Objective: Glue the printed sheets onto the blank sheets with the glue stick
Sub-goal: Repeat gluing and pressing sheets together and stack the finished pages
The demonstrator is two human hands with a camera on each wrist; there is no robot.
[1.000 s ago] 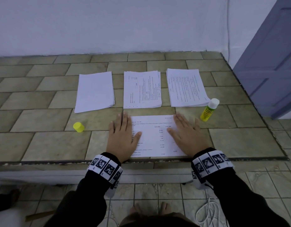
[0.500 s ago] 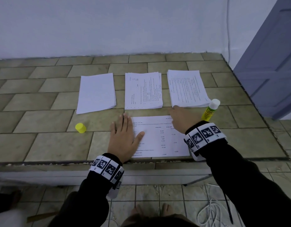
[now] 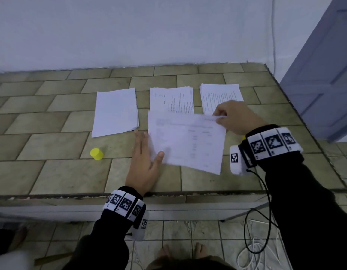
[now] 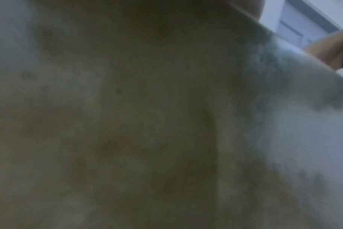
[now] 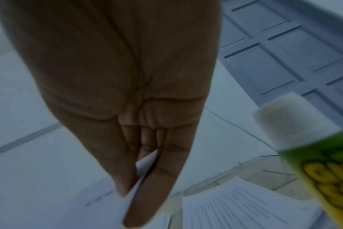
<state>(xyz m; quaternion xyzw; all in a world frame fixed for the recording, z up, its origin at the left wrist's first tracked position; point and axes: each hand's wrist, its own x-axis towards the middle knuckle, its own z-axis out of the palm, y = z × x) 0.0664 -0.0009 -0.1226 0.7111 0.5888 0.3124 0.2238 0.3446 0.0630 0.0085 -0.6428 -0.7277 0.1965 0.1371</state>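
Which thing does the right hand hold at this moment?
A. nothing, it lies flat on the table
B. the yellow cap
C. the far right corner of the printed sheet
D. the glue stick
C: the right hand pinches the far right corner of the printed sheet and lifts it, while the glue stick stands free beside it.

on the tiled counter (image 3: 51, 172), three paper stacks sit in a row beyond the hands: blank stack (image 3: 115, 112) past the left hand (image 3: 144, 168), printed stack (image 3: 171, 99) between, another printed stack (image 3: 220, 94) behind the right hand (image 3: 234, 117). a cap (image 3: 96, 154) lies left of the left hand; a loose sheet (image 3: 186, 141) spans between both hands.
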